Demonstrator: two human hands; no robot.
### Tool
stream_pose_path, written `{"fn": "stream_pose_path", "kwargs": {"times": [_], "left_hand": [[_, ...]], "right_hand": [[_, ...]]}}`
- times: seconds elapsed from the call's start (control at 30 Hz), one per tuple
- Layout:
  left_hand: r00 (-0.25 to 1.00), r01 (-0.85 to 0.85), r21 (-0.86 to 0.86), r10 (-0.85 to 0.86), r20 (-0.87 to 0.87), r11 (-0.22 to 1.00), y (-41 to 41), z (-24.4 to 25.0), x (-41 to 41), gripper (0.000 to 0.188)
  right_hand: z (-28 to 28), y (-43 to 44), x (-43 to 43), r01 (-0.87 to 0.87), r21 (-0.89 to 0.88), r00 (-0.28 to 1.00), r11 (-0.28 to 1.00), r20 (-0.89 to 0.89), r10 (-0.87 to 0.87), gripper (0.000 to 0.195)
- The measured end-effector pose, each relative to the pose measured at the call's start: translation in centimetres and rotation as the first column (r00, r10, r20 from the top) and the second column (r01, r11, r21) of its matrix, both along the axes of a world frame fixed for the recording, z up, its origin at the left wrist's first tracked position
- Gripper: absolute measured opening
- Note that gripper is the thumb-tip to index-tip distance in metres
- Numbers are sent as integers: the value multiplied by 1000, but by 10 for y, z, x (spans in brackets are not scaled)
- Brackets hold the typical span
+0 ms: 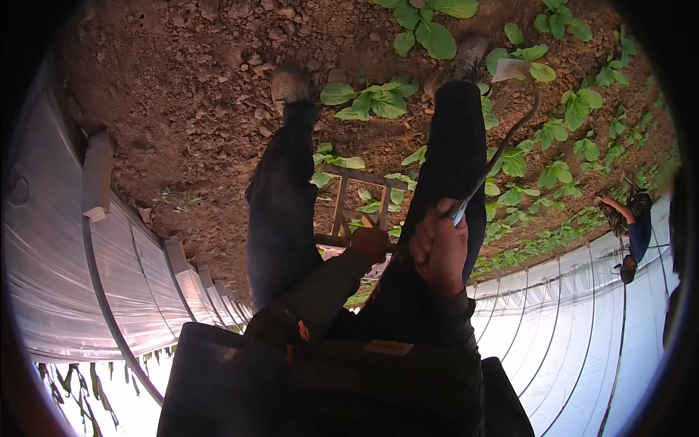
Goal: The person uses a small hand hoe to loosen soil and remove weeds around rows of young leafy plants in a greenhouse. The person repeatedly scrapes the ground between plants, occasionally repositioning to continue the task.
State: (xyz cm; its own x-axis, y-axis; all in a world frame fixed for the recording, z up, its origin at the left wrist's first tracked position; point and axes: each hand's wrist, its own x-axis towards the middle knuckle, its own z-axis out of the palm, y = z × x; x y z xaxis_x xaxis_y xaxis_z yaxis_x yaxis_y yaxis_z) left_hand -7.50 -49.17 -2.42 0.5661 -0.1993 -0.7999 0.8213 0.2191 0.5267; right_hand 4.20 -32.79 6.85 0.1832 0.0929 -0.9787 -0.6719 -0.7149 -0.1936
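My right hand (441,248) is closed around the handle of a hand hoe (513,131) with a long curved metal neck. The hoe's pale flat blade (509,70) is beside my right shoe, over the leaves of a leafy green seedling (538,71). Between my legs, my left hand (371,244) is closed on a rail of a small stool-like frame (339,202), seen from above and tilted. Another leafy seedling (377,101) grows in the soil between my shoes. My fingers hide part of the frame and the hoe's grip.
Rows of leafy plants (557,172) run along the right. Cloddy bare soil (180,98) lies to the left, beside plastic greenhouse sheeting (136,262) and a concrete post (98,175). Another person (638,235) is low among the plants at the far right.
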Motion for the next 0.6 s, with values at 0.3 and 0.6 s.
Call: {"fn": "stream_pose_path", "kwargs": {"times": [0.3, 0.6], "left_hand": [[992, 3, 28, 1, -126, 1000, -73, -7, -7, 22], [985, 32, 52, -23, -174, 998, -146, -13, 26, 23]], "right_hand": [[11, -11, -25, 92, 241, 975, 966, -221, -37, 9], [-49, -116, 47, -76, 101, 986, 992, -142, 90, 11]]}}
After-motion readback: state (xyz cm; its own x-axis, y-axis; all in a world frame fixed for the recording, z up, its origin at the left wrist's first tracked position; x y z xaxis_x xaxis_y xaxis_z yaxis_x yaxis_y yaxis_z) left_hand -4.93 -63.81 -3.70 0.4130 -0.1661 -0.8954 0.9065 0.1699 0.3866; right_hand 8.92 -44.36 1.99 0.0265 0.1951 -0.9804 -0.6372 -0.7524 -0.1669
